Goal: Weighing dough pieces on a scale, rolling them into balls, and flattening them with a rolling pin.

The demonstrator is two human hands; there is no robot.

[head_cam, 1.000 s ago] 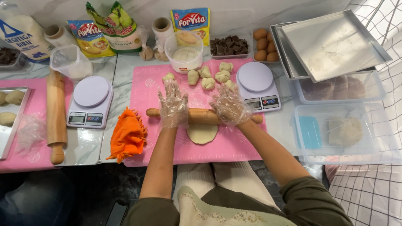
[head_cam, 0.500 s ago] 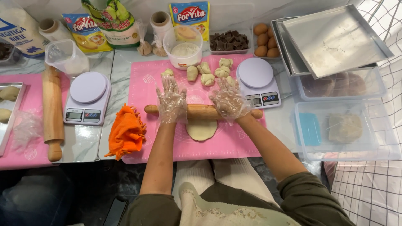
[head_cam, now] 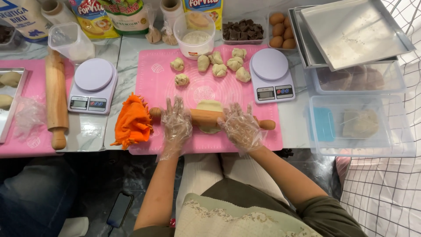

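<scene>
Behind — yellow packages (head_cam: 202, 7) beside tub (head_cam: 194, 29)

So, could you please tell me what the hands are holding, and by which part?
Both press on a wooden rolling pin lying across a flattened dough piece: left hand left of its middle, right hand toward its right end, palms down.

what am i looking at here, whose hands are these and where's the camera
The camera sits on a person's head and looks down, so these are that person's own hands, in thin clear gloves. The left hand and right hand both press on a wooden rolling pin lying across a flat piece of dough on a pink mat. Beyond it lie dough balls, with a kitchen scale on the right and an orange cloth on the left.
</scene>
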